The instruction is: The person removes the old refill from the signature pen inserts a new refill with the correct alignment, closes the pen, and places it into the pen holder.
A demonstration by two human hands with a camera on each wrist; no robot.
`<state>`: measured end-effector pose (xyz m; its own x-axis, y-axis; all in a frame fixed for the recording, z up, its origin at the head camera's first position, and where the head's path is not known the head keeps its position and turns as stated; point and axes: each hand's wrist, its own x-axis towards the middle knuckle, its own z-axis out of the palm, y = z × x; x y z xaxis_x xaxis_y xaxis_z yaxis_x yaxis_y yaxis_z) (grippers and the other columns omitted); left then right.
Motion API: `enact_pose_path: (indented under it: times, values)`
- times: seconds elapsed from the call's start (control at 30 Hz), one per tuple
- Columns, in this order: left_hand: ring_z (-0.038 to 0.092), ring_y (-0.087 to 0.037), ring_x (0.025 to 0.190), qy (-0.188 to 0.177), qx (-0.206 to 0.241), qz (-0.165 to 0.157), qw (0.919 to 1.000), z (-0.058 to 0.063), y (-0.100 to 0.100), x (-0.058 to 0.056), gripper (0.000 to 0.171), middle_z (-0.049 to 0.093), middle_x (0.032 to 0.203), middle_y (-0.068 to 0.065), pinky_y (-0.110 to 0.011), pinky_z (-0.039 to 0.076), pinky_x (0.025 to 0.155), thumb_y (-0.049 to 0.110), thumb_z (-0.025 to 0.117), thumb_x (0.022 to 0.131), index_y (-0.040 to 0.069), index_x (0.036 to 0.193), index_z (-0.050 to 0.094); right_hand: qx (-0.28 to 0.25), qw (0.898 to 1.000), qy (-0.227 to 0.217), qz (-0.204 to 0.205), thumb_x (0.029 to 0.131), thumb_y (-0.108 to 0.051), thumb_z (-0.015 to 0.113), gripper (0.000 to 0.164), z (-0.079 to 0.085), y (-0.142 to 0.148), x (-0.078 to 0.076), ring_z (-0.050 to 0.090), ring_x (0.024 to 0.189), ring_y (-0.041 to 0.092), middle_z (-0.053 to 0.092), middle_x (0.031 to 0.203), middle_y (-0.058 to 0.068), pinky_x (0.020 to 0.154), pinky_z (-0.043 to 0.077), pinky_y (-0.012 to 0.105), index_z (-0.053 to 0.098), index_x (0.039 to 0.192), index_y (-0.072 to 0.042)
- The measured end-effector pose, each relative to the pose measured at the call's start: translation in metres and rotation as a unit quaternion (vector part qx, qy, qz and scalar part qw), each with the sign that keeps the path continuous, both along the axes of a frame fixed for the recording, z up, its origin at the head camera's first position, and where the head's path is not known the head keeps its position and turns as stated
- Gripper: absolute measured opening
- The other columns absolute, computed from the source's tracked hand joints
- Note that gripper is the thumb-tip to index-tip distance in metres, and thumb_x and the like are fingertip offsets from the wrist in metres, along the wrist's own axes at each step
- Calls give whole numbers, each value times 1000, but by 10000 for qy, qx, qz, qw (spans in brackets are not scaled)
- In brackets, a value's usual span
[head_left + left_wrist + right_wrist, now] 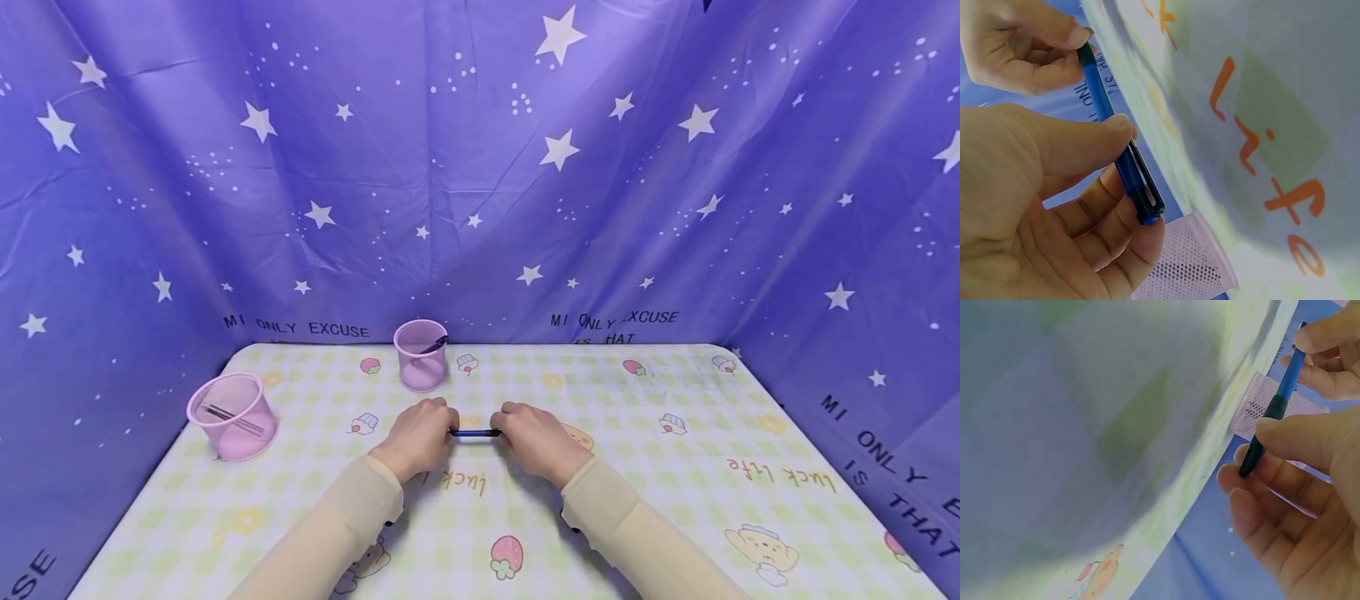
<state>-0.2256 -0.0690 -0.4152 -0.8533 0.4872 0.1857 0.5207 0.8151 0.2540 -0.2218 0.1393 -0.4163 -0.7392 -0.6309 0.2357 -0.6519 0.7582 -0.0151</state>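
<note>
A blue pen with a black grip and black clip spans the gap between both hands, level above the table. My left hand pinches its clip end between thumb and fingers; the clip and blue push button show past the thumb in the left wrist view. My right hand pinches the black grip near the tip, the thumb lying on top and the fingertips underneath, as the right wrist view shows.
A pink mesh pen cup holding a dark pen stands at the back, left of centre. Another pink mesh cup with thin dark sticks inside is at the far left. A patterned cloth covers the table; a purple star curtain hangs behind.
</note>
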Motion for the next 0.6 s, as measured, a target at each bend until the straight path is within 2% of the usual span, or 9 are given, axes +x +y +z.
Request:
enact_pose_path:
  times: [0.3, 0.6]
  values:
    - [52, -13, 69, 60, 186, -67, 9998, 4, -6, 5, 11, 53, 74, 5, -30, 46, 65, 3, 72, 77, 13, 81, 72, -20, 9998, 177, -29, 83, -12, 72, 8, 5, -4, 7, 55, 71, 13, 56, 80, -4, 63, 49, 30, 69, 90, -15]
    - [53, -13, 69, 353, 412, -79, 9985, 12, -11, 12, 11, 52, 73, 6, -30, 47, 65, 3, 73, 77, 14, 79, 71, -132, 9993, 341, -43, 83, -11, 71, 8, 11, -7, 14, 56, 71, 13, 56, 80, -4, 63, 50, 29, 67, 89, -14]
